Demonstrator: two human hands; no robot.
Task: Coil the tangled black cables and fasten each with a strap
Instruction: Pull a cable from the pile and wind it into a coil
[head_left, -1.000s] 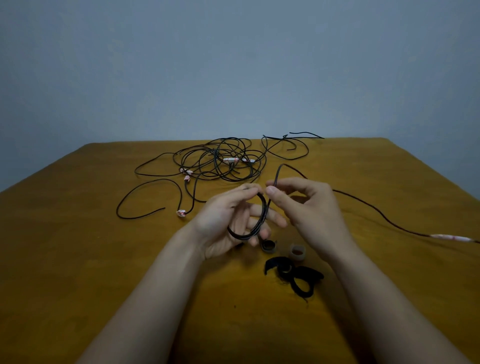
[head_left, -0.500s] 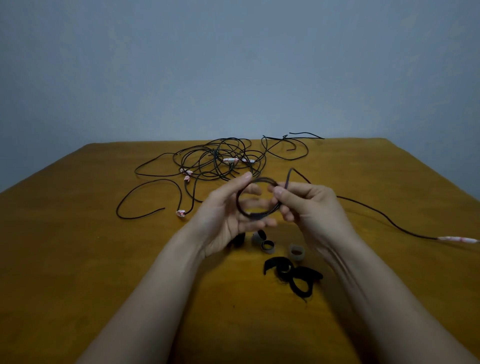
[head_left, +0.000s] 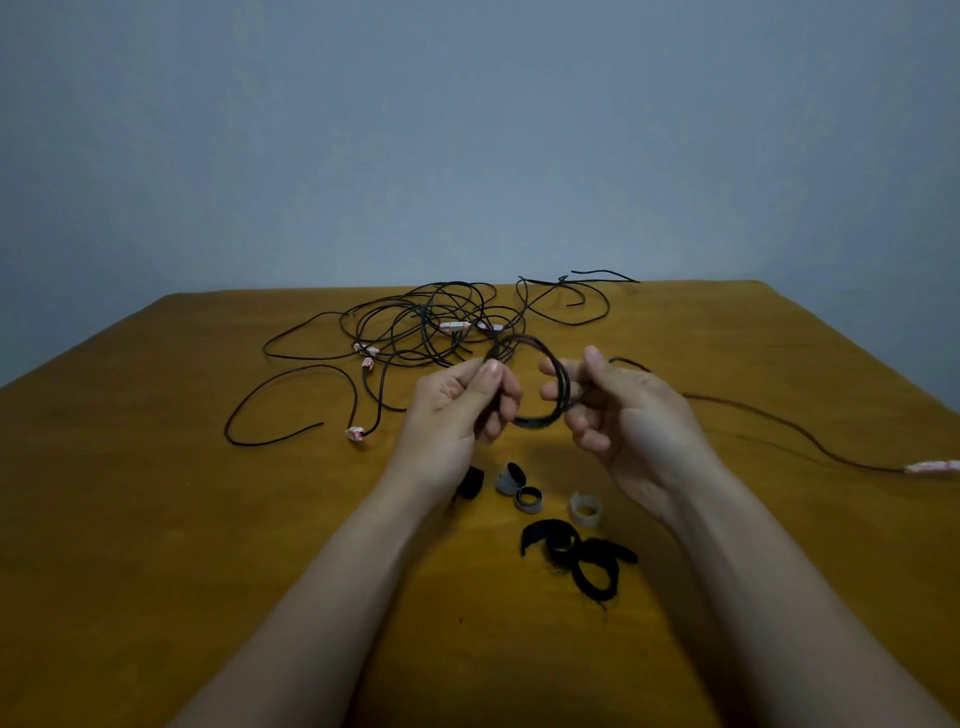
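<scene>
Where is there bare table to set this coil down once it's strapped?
Bare table lies near left, outside the left hand and nearer than the tangle. Another patch sits near right, nearer than the cable trailing from the coil. Crowded: the straps between the forearms, and the far middle.
</scene>
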